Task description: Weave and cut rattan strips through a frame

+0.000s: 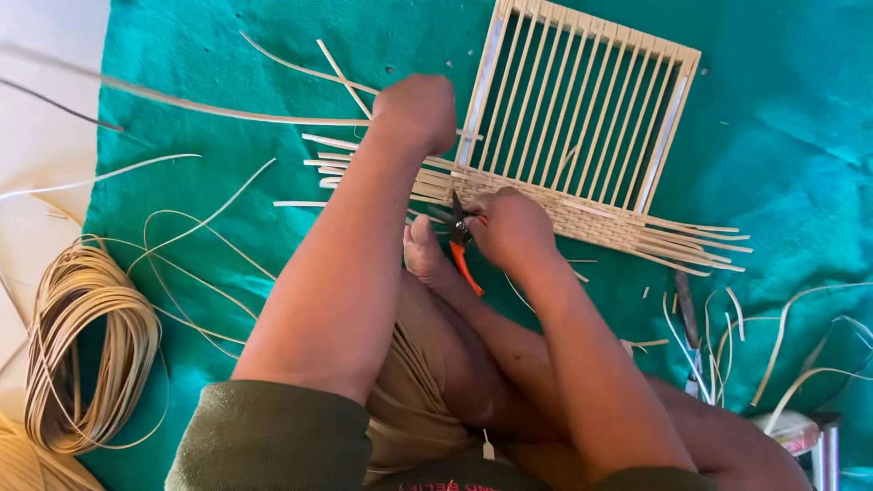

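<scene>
While seated on teal cloth [227,55], left hand [416,111] fisted on pale cane strip [227,107], right hand [511,227] clamped on orange-handled cutters [460,238] — at woven edge of rectangular wooden slatted frame [668,118], coiled cane bundle [82,345] well apart.

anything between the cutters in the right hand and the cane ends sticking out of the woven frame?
Nothing visible. The right hand holds the orange-handled cutters right at the cane ends by the frame. The left hand is above them, on a strip.

Left hand [416,111] fisted, arm extended; right hand [509,227] clenched, wrist bent.
</scene>
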